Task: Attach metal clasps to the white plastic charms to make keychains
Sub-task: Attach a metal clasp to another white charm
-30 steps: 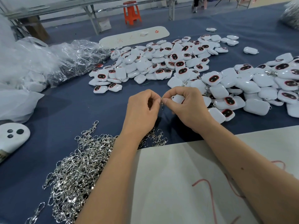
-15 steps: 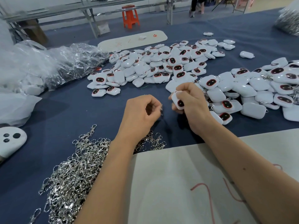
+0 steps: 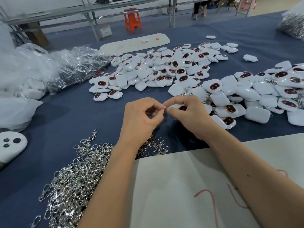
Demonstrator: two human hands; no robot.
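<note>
Between both hands (image 3: pixel 166 112), clasp (image 3: pixel 165 108), charm (image 3: pixel 181 107) pinched

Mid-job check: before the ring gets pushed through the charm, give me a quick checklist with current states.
1. Left hand pinches the small silver metal clasp: ok.
2. Right hand grips the white plastic charm with the dark red-rimmed face: ok.
3. Clasp meets charm between both hands' fingers: ok.
4. Ring already through the charm's loop: cannot tell, hidden by fingers.
5. Loose silver clasp pile within reach of the left hand: ok.
6. Unfinished white charm heap available on the blue cloth: ok.
</note>
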